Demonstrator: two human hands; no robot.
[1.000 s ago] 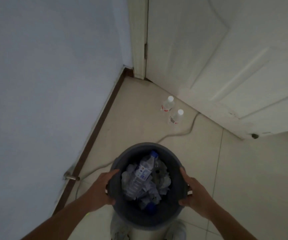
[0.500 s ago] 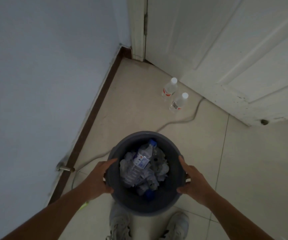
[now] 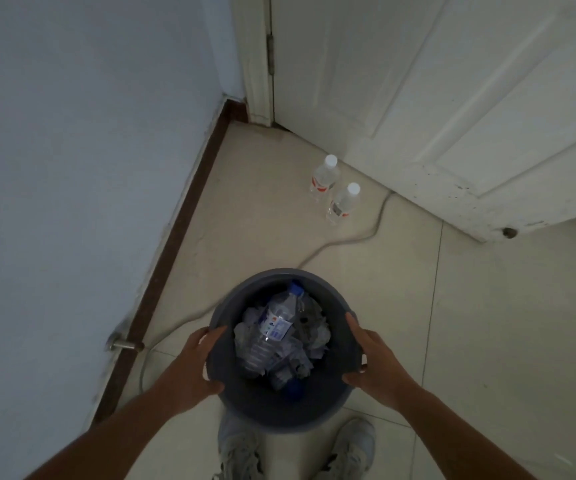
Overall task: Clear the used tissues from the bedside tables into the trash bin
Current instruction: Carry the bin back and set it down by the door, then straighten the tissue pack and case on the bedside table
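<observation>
Trash bin [image 3: 317,415]: round, dark grey, held above the pale tiled floor [image 3: 487,323] in front of the person's shoes [image 3: 352,448]. All places below are given from the bin.

Contents: crumpled tissues [image 3: 317,337] heaped inside; a clear plastic bottle with blue cap [image 3: 274,327] lying slantwise on top of them, cap toward the far rim; a second blue cap [image 3: 293,389] low in the heap near the near wall.

Left hand [image 3: 193,365]: pressed against the bin's left side, fingers curled around the wall, thumb hooked over the rim.

Right hand [image 3: 376,362]: pressed against the bin's right side, fingers wrapped on the wall, thumb lying along the rim.

Beyond the bin, well apart: two water bottles [image 3: 331,188] with white caps standing side by side on the floor, close to a white door [image 3: 435,98].

Between the bin and those bottles: a pale cable [image 3: 348,240] running across the tiles.

Left of the bin: a bluish wall [image 3: 72,168] with dark skirting [image 3: 175,237] and a metal doorstop [image 3: 123,345].
</observation>
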